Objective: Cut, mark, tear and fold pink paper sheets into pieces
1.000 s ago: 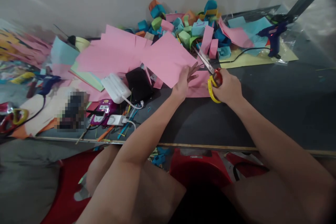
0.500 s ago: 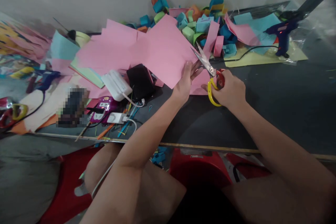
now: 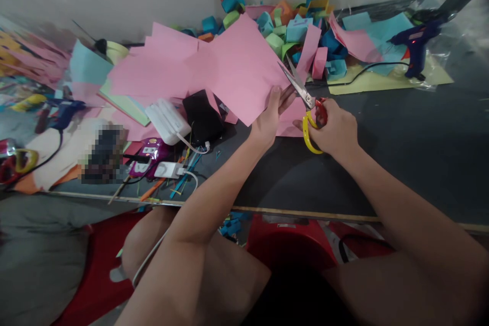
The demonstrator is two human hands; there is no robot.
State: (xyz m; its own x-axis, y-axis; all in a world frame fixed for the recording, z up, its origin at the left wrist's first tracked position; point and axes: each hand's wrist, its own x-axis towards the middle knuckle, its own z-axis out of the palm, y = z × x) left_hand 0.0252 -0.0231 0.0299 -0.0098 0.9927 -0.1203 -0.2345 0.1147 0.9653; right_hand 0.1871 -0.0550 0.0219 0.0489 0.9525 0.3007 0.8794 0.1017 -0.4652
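Observation:
My left hand (image 3: 269,114) pinches the lower right corner of a pink paper sheet (image 3: 244,71), thumb on top and fingers behind. In my right hand (image 3: 334,125) are scissors (image 3: 307,99) with one yellow and one red handle loop. Their blades stand apart and point up and left, close to the sheet's right edge and just above my left fingers. Another pink piece (image 3: 292,118) lies on the dark table under and between my hands.
Folded colored paper pieces (image 3: 298,30) are heaped along the wall. A blue glue gun (image 3: 416,46) stands at the back right. On the left are a white power bank (image 3: 167,121), a black pouch (image 3: 202,117), a purple power strip (image 3: 151,155) and another glue gun (image 3: 66,112).
The scissor blades have tilted slightly further left and look a little less far apart. The whole view has shifted slightly; my left hand keeps its hold on the sheet.

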